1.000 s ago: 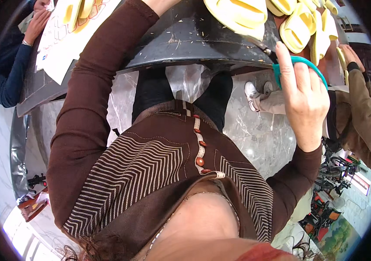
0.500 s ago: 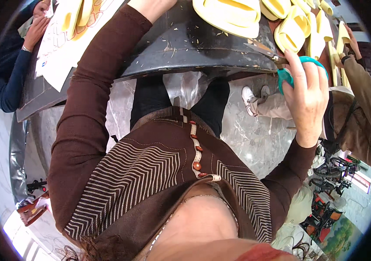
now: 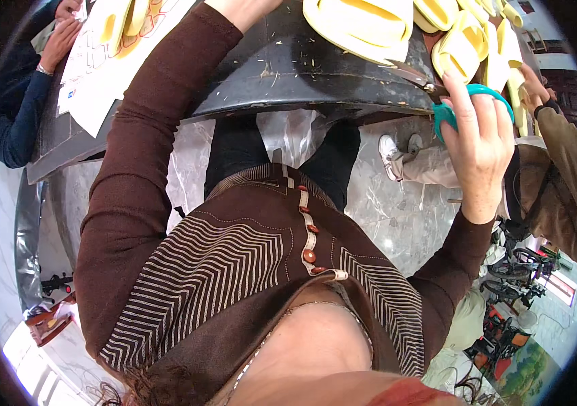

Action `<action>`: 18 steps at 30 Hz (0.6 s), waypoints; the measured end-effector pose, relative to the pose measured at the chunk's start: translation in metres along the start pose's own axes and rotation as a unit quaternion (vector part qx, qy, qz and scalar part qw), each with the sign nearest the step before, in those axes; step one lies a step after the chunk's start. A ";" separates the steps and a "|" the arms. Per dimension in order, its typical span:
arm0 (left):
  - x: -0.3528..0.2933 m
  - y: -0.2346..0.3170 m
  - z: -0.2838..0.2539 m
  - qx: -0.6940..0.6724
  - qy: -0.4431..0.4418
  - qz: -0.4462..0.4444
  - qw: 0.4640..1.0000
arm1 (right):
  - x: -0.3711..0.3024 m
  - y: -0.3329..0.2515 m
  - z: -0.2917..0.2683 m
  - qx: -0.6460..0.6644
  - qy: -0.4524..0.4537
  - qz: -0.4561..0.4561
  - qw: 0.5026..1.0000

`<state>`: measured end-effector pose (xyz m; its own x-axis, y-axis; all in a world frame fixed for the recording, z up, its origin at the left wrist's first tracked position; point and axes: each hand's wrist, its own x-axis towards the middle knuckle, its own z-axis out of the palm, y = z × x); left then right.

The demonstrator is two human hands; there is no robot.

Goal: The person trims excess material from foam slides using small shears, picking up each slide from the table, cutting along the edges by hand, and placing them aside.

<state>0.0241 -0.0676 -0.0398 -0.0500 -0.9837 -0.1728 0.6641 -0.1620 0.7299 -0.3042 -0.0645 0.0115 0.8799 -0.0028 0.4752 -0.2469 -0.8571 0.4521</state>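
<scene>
My right hand [image 3: 481,145] holds a pair of scissors [image 3: 507,98] with teal handles, fingers curled round the loops. The dark blades point left over the black table's front edge and look slightly apart. Just beyond the blade tips lies a large pale yellow slipper [image 3: 361,49], cut off by the upper rim. My left hand [image 3: 244,9] reaches over the table [image 3: 254,84] to the upper rim; only its wrist and the back of it show. Its fingers are out of sight, so what it touches is hidden.
More yellow slippers [image 3: 461,51] are heaped at the upper right. Small yellow trimmings dot the table. At left, yellow pieces lie on a printed white sheet [image 3: 89,111], near a co-worker's hands [image 3: 60,44]. Another person's hand [image 3: 534,84] is at the slippers on the right.
The table and slippers sit slightly further right and lower in view. My right hand keeps hold of the scissors almost in place. The right-hand co-worker's hand has moved lower and nearer.
</scene>
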 end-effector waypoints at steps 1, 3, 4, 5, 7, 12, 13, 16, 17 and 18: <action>0.001 -0.001 0.003 -0.003 0.004 -0.005 1.000 | -0.001 0.000 -0.002 0.002 0.000 -0.002 1.000; 0.004 -0.001 0.007 -0.007 0.007 -0.011 1.000 | -0.001 0.001 -0.005 0.009 0.003 -0.007 1.000; 0.006 -0.002 0.009 -0.013 -0.003 -0.015 1.000 | -0.001 0.000 -0.007 0.007 0.001 -0.005 1.000; 0.008 -0.002 0.010 -0.019 -0.012 -0.019 1.000 | -0.001 0.000 -0.008 0.012 0.001 -0.006 1.000; 0.006 -0.001 0.007 -0.024 -0.012 -0.019 0.999 | 0.002 -0.002 -0.007 0.029 0.008 -0.013 0.999; 0.009 0.000 0.000 -0.021 -0.022 -0.027 0.999 | 0.006 -0.006 -0.011 0.007 0.008 -0.023 1.000; 0.010 0.000 -0.001 -0.020 -0.024 -0.029 0.999 | 0.006 -0.006 -0.011 0.001 0.013 -0.027 1.000; 0.013 0.001 -0.003 -0.017 -0.027 -0.031 0.999 | 0.006 -0.005 -0.011 -0.011 0.023 -0.037 0.999; 0.014 0.001 -0.003 -0.015 -0.029 -0.030 0.999 | 0.005 -0.005 -0.011 -0.019 0.025 -0.039 0.999; 0.015 0.001 -0.003 -0.013 -0.032 -0.029 0.999 | 0.004 -0.005 -0.011 -0.028 0.028 -0.040 0.998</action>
<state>0.0263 -0.0826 -0.0438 -0.1366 -0.9758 -0.1710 0.6777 -0.2179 0.7023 -0.3039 -0.0548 0.0194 0.8746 0.0950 0.4755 -0.1992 -0.8237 0.5309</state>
